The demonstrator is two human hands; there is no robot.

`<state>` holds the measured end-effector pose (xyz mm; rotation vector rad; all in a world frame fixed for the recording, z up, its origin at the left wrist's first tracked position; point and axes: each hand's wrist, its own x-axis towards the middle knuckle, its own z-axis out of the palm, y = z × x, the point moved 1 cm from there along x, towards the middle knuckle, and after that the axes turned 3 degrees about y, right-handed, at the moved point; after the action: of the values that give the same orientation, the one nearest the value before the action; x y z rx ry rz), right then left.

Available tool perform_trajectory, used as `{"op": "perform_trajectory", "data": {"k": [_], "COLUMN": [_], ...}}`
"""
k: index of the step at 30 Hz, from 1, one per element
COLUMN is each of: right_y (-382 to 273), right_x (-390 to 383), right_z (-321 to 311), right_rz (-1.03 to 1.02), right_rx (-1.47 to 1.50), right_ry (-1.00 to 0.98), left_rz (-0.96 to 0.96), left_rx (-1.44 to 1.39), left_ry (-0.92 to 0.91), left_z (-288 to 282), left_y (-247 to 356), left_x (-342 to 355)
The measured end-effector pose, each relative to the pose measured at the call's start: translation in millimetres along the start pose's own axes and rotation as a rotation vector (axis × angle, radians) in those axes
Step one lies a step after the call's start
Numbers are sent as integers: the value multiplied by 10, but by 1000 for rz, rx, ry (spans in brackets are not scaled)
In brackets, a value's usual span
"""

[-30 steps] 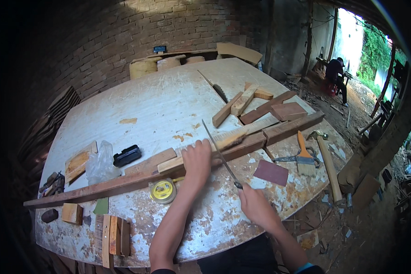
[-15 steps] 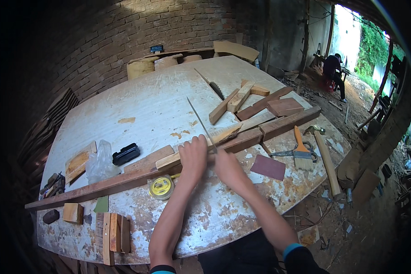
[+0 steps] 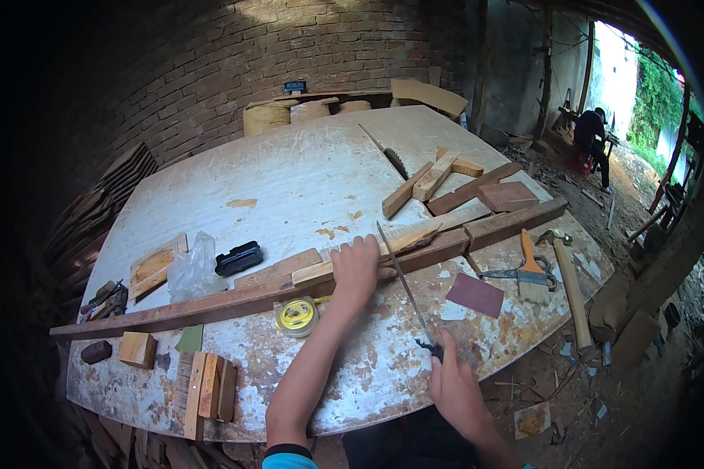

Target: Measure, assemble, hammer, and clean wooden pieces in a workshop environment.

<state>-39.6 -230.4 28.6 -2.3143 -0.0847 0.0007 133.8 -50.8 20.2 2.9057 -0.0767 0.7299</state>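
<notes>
My left hand point(image 3: 356, 270) presses down, fingers curled, on a pale wooden strip point(image 3: 313, 273) lying along a long brown beam point(image 3: 211, 306). My right hand point(image 3: 457, 387), low near the table's front edge, grips the dark handle of a narrow-bladed hand saw point(image 3: 408, 293). Its long thin blade slants across the strip just right of my left hand, its tip beyond the wood. The strip's right end is dark and rough. A yellow tape measure point(image 3: 296, 316) lies left of my left forearm.
Right of my hands lie sandpaper point(image 3: 475, 295), a paintbrush point(image 3: 533, 277), scissors point(image 3: 502, 273) and a hammer point(image 3: 573, 301). A circular saw blade point(image 3: 396, 162) juts from the tabletop behind wood offcuts point(image 3: 435, 176). At left are a plastic bag point(image 3: 195, 270) and wood blocks point(image 3: 211, 387). Someone sits far right.
My right hand has drawn the saw back toward me, down and to the right, away from the wood. My left hand stays on the strip. The whole view has shifted slightly.
</notes>
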Motion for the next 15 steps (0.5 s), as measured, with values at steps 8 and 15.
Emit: {"op": "perform_trajectory", "data": {"k": [8,15], "right_y": [169,-69], "right_x": [-34,682], "right_z": [-6,199], "right_rz": [-327,-439], "right_rx": [-263,-296], "right_ry": [174,222], "left_rz": [14,8], "left_rx": [-7,31], "left_ry": [-11,-16], "left_z": [3,6], "left_y": [-4,-28], "left_x": [39,12]}}
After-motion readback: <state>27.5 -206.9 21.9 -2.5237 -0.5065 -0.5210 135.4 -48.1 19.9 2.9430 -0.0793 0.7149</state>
